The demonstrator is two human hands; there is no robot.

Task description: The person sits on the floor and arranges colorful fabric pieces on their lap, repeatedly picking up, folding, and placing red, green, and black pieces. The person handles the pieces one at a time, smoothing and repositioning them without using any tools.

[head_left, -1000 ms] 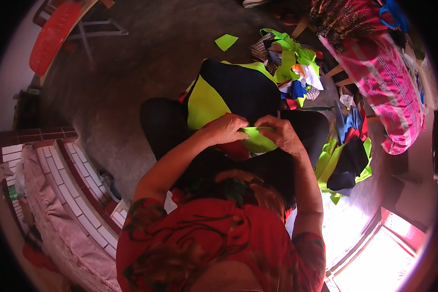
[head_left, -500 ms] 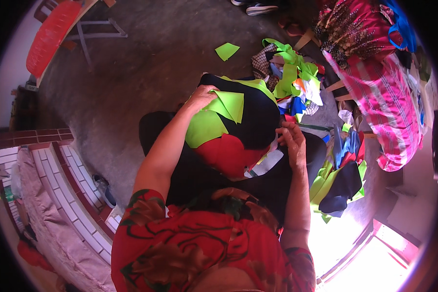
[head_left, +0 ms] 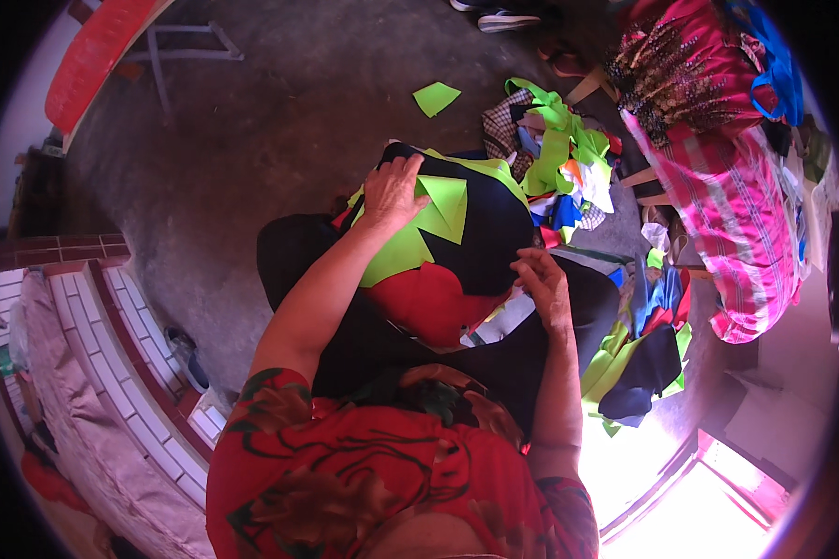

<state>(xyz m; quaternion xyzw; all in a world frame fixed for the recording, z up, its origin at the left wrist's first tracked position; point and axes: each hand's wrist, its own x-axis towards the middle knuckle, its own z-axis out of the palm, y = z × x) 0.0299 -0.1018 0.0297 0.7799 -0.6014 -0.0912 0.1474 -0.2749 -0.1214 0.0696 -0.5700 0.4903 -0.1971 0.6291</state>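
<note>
Across my lap lies a bundle of cloth pieces: black cloth [head_left: 494,219], a bright green piece [head_left: 446,207] with a folded pointed corner, and a red piece [head_left: 424,303] nearest me. My left hand [head_left: 396,194] lies on the black and green cloth at the bundle's far left, fingers stretched out and thumb by the green corner. At the bundle's right edge, my right hand [head_left: 545,291] hovers just off the black cloth. Its thumb and fingertips are drawn together; anything between them is too small to make out. A pale grey piece [head_left: 505,321] shows below it.
Mixed cloth scraps [head_left: 569,163] lie in a heap on the floor at the far right. Another scrap pile [head_left: 639,373] lies beside my right leg. One green scrap [head_left: 435,99] rests ahead. A pink checked cloth [head_left: 718,224] drapes over furniture at right; a brick step [head_left: 130,373] is at left.
My left hand has shifted slightly right and flattened over the cloth, where its fingers were bent at the green piece before. My right hand has moved a little left and down.
</note>
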